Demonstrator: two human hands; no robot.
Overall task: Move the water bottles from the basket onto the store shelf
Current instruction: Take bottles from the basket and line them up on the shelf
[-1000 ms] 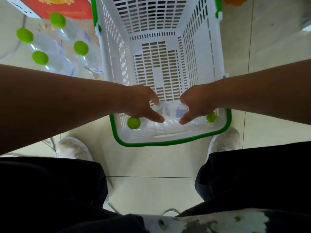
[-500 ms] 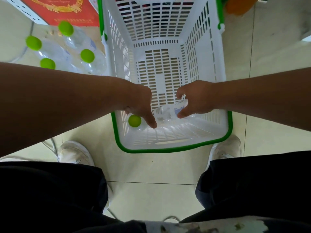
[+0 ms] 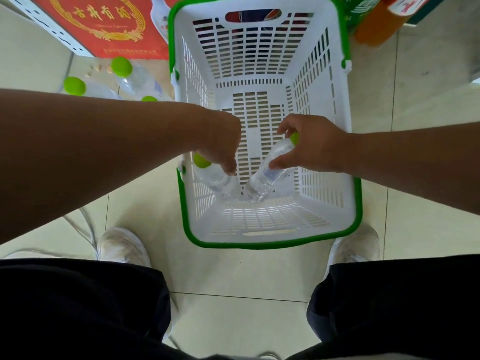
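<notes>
Start at the left. Outside the basket's left wall, a few water bottles (image 3: 140,81) with green caps stand on the floor in front of a red box (image 3: 104,24). No shelf board can be made out here.

Next is your left hand (image 3: 220,149). Its fingers are curled down around the top part of the left bottle (image 3: 214,178), just under the green cap (image 3: 201,160). This bottle leans against the basket's left wall, near the front left corner, with its bottom close to the basket floor.

In the middle, the white basket (image 3: 270,244) with a green rim sits on the floor between your shoes.

Now your right hand (image 3: 309,144). Its thumb and fingers pinch the right bottle (image 3: 270,172) near the neck. Its green cap peeks out beside your fingers. This bottle tilts too, and its bottom points down toward the front of the basket, close to the other bottle's bottom. I cannot tell if the two touch.

Both bottles look full of water, so they will likely feel a bit heavy for their size. The clear plastic is thin and smooth. It may squash if you squeeze the middle, and it may slip. Hold each one up high, at the hard neck under the cap, and lift straight up past the rim.

Past the back right corner there is an orange bottle (image 3: 374,24).
</notes>
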